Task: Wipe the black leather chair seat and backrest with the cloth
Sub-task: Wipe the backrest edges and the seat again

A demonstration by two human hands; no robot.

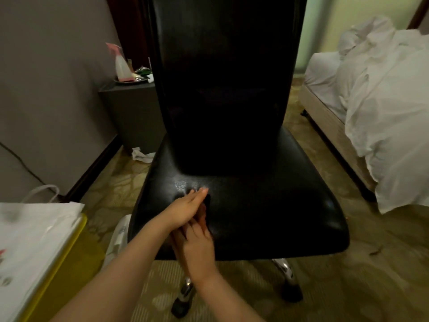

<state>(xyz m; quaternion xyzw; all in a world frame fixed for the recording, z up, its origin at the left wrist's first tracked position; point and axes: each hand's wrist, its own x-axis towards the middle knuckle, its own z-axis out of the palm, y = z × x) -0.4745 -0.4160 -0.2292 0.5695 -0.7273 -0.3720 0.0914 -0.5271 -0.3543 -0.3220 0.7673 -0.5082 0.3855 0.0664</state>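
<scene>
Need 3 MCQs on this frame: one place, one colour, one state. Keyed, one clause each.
1. Where does the pink-capped spray bottle stand?
A. on the chair seat
B. on the grey cabinet left of the backrest
C. on the bed

2. What colour is the bedding heaped at the right?
A. white
B. red
C. dark blue

3. How do the fingers of the left hand lie?
A. curled into a fist
B. pinching the spray bottle
C. stretched out flat over the seat

Key:
1 B, the bottle sits on a tray atop the grey cabinet, beside the black backrest.
2 A, the crumpled sheets on the bed are white.
3 C, the fingers point straight toward the backrest over the seat, with the right hand just behind; a cloth cannot be made out.
</scene>
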